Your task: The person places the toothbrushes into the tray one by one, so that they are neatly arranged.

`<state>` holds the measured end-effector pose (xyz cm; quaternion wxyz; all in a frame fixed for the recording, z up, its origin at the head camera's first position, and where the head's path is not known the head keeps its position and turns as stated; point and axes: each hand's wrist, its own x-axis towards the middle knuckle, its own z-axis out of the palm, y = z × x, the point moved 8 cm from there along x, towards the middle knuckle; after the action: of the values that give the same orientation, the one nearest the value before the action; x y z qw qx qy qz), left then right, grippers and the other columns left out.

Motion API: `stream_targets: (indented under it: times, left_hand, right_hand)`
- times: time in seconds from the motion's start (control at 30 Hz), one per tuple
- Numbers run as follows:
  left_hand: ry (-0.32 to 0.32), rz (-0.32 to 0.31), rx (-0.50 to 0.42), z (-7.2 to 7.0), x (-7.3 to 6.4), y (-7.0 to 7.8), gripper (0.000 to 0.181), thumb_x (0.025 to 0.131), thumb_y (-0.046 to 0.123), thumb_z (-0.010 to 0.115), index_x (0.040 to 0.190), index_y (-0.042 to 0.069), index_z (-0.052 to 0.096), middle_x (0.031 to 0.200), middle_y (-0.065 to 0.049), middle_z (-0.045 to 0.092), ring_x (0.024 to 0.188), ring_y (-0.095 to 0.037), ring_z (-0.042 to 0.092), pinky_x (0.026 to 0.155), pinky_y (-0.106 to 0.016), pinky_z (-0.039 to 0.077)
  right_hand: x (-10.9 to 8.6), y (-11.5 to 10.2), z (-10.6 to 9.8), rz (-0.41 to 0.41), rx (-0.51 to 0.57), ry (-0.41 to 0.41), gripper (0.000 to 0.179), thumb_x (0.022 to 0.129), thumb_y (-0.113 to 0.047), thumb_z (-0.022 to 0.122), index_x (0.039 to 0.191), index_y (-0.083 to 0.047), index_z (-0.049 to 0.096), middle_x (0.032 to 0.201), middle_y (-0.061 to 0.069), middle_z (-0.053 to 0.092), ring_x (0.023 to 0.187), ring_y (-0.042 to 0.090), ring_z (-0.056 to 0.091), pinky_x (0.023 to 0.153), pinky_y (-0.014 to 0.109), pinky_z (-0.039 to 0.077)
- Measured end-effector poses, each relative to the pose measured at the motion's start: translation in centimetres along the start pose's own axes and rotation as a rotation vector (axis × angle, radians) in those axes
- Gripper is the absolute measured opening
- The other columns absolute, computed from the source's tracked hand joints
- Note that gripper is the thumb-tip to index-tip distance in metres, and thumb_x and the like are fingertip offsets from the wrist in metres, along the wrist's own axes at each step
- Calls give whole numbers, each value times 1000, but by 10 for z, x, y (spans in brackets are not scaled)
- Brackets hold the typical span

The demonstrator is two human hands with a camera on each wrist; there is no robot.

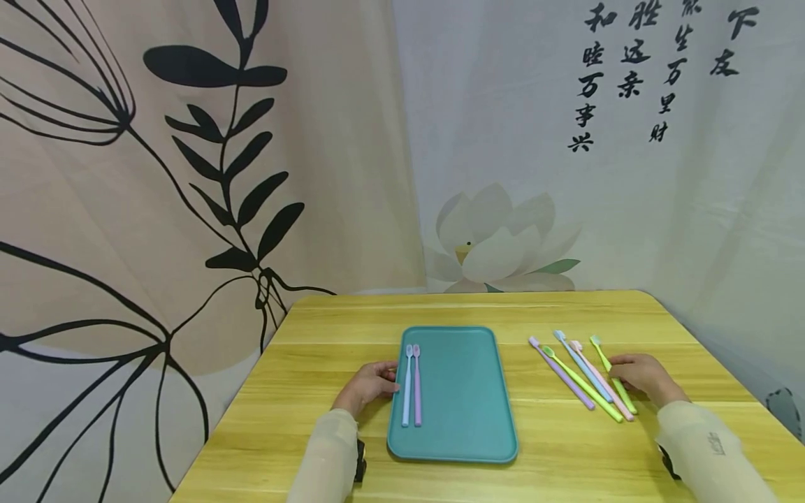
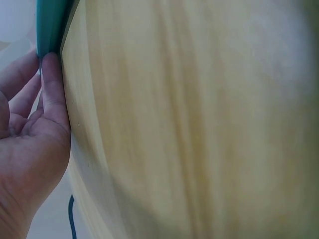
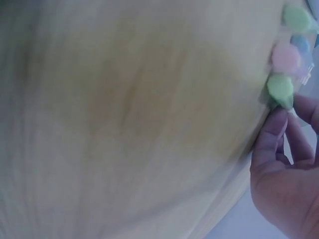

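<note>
A teal tray (image 1: 462, 391) lies on the table with a light blue toothbrush (image 1: 407, 391) and a purple toothbrush (image 1: 417, 391) side by side along its left part. My left hand (image 1: 370, 384) holds the tray's left rim; in the left wrist view, thumb and fingers meet at the teal edge (image 2: 50, 27). To the right, my right hand (image 1: 644, 376) pinches a green toothbrush (image 1: 622, 397), its end (image 3: 280, 89) between thumb and finger. Beside it lie a pink toothbrush (image 1: 619, 401), a blue one (image 1: 594, 377), a yellow-green one (image 1: 588, 388) and a purple one (image 1: 572, 383).
The wooden table (image 1: 339, 325) reaches back to a hanging cloth (image 1: 352, 175) printed with plants and writing. Loose toothbrushes lie fanned and partly overlapping to the right of the tray.
</note>
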<state>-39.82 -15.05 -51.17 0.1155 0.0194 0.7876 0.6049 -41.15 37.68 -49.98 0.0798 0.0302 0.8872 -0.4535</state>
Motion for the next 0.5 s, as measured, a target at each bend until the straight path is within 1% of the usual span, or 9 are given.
stream_targets:
  times: [0.07, 0.17, 0.27, 0.33, 0.4, 0.5]
  left_hand:
    - [1, 1, 5, 0, 0, 0, 56, 85, -11, 67, 139, -9, 50, 105, -16, 56, 90, -21, 57, 81, -34, 56]
    - [4, -6, 2, 1, 0, 0, 56, 85, -11, 67, 139, -9, 50, 105, -16, 56, 91, -21, 56, 81, -34, 56]
    - [6, -8, 4, 1, 0, -1, 56, 85, -11, 68, 139, -8, 51, 105, -16, 56, 91, -21, 56, 81, -34, 56]
    - [6, -12, 2, 2, 0, -1, 56, 85, -10, 68, 139, -8, 51, 106, -16, 56, 92, -21, 57, 82, -34, 55]
    - [7, -11, 3, 2, 0, -2, 56, 85, -10, 68, 139, -7, 51, 106, -16, 56, 91, -21, 57, 82, -35, 56]
    - [7, -10, 8, 2, 1, -1, 56, 85, -10, 68, 139, -7, 51, 106, -16, 56, 91, -21, 58, 82, -34, 56]
  right_hand:
    - [0, 0, -2, -8, -21, 7, 55, 92, -16, 59, 133, 19, 48, 94, 7, 65, 79, 17, 56, 66, 31, 51]
    - [1, 2, -4, 3, -39, 17, 54, 91, -17, 60, 131, 18, 51, 97, 9, 67, 80, 17, 58, 68, 31, 52]
    - [2, 4, -5, 14, -47, 21, 53, 91, -18, 59, 129, 18, 53, 93, 7, 67, 79, 17, 58, 67, 32, 51]
    - [2, 5, -5, 20, -43, 25, 53, 92, -18, 58, 129, 18, 53, 87, 5, 65, 76, 18, 56, 66, 32, 50]
    - [1, 6, -6, 25, -32, 36, 53, 92, -19, 57, 130, 19, 52, 83, 5, 63, 74, 19, 54, 65, 33, 48]
    - [1, 6, -7, 30, 0, 48, 55, 93, -19, 56, 132, 20, 49, 83, 5, 62, 72, 19, 53, 63, 33, 48]
